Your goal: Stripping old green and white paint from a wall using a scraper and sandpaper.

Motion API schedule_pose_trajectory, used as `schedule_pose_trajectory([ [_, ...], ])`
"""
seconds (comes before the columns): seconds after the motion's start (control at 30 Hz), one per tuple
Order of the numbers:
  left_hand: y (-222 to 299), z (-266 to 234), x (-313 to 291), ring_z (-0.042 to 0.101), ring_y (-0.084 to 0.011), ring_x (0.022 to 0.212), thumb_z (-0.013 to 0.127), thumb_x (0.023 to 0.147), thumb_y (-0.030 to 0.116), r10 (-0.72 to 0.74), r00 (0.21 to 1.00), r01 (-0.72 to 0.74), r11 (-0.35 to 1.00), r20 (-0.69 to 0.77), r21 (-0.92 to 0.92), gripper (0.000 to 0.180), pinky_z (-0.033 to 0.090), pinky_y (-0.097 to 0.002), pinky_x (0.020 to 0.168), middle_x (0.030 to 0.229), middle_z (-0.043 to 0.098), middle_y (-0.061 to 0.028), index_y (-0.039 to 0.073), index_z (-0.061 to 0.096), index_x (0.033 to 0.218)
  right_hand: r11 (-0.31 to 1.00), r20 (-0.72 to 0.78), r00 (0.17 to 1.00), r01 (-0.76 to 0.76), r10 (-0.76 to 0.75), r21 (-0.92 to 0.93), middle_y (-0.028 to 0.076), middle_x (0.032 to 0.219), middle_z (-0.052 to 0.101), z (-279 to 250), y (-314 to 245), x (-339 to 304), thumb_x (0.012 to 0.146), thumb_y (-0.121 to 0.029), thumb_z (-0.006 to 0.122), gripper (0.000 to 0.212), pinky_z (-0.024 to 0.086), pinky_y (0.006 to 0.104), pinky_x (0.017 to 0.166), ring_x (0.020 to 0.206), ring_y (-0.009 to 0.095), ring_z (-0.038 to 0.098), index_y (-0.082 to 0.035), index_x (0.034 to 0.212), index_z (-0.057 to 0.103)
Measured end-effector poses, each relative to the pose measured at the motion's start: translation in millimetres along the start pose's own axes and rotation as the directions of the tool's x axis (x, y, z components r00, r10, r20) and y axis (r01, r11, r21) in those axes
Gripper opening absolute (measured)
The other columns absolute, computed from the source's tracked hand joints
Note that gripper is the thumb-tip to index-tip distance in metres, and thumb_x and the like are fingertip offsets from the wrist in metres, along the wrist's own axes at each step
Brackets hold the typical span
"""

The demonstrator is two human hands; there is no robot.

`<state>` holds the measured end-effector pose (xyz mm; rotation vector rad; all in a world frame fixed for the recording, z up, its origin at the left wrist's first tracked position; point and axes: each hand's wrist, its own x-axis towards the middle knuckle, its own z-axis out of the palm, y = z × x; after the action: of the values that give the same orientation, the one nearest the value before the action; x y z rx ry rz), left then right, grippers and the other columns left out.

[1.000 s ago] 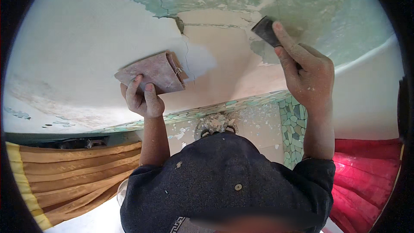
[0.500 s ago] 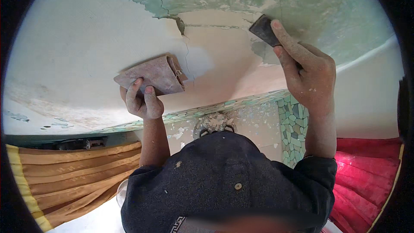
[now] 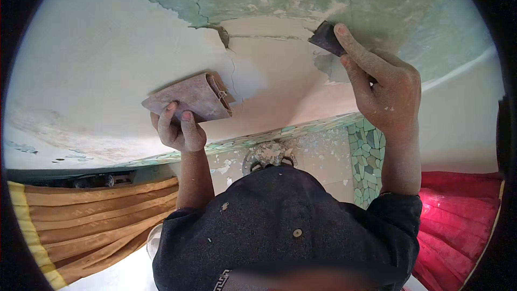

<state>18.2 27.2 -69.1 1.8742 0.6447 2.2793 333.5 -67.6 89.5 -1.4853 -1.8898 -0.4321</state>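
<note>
1. Scraper [image 3: 326, 38], dark and flat, sits up against or just off the wall [image 3: 97, 59], by the ragged border between green paint [image 3: 388, 0] and pale plaster [image 3: 269, 59]; from here I can't tell whether its edge touches.
2. The right hand [image 3: 389, 91] has it clamped between forefinger and thumb, the forefinger stretched straight along its face. How the other fingers lie behind, I can't make out.
3. Lower and to the left, the left hand [image 3: 183, 129] grips a folded sheet [image 3: 186, 97], pinkish grey with loose threads at its right end. Two dusty digits press its near face; the rest are mostly hidden behind.
4. Above that sheet a small hole [image 3: 223, 36] gapes in the wall, and a crack [image 3: 198, 0] climbs away from it through the green.
5. Pale flakes litter the floor [image 3: 323, 178] below, next to a strip of green stones [image 3: 368, 161].
6. A gold curtain [image 3: 97, 215] hangs at left, a red curtain [image 3: 458, 221] at right.
</note>
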Motion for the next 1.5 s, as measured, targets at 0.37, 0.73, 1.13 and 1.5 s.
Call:
schedule_pose_trajectory([
  [0.37,2,-2,3,0.052,-0.031,0.108,0.063,0.088,0.013,0.003,0.999,-0.004,1.0,0.034,0.028,0.025,0.043,-0.0447,0.093,0.115,0.052,-0.0178,0.005,0.061,0.112,1.0,0.013,1.0,0.011,-0.011,-0.018,0.007,0.06,0.054,5,-9,-1,0.084,-0.007,0.071,0.046,0.04,0.0284,0.048,0.049,0.016,0.045,-0.02,0.127,0.066],
  [0.73,3,0,2,0.053,-0.0317,0.11,0.065,0.087,0.014,-0.06,0.997,0.059,0.998,-0.049,-0.018,0.026,0.043,-0.0444,0.095,0.114,0.054,-0.0161,0.005,0.063,0.111,0.999,0.02,0.999,0.033,-0.033,0.012,0.006,0.06,0.054,7,-11,0,0.085,-0.009,0.07,0.047,0.042,0.0314,0.05,0.049,0.021,0.047,-0.024,0.13,0.064],
  [1.13,4,-6,6,0.057,-0.0294,0.095,0.066,0.086,0.013,0.028,0.999,-0.031,0.995,0.039,0.096,0.024,0.046,-0.0382,0.083,0.106,0.058,-0.0179,0.002,0.064,0.107,0.992,0.016,0.997,0.079,-0.081,0.101,0.008,0.065,0.06,11,-27,10,0.082,-0.006,0.071,0.048,0.044,0.032,0.051,0.05,0.022,0.05,-0.022,0.128,0.065],
  [1.5,10,-5,13,0.059,-0.0256,0.082,0.068,0.079,0.006,0.08,0.996,-0.084,0.991,0.041,0.109,0.021,0.047,-0.0331,0.071,0.094,0.061,-0.0152,0.001,0.068,0.1,0.971,-0.041,0.993,0.113,-0.107,0.209,0.011,0.096,0.07,23,-48,23,0.083,-0.004,0.066,0.047,0.054,0.0331,0.065,0.077,0.026,0.069,-0.019,0.127,0.064],
])
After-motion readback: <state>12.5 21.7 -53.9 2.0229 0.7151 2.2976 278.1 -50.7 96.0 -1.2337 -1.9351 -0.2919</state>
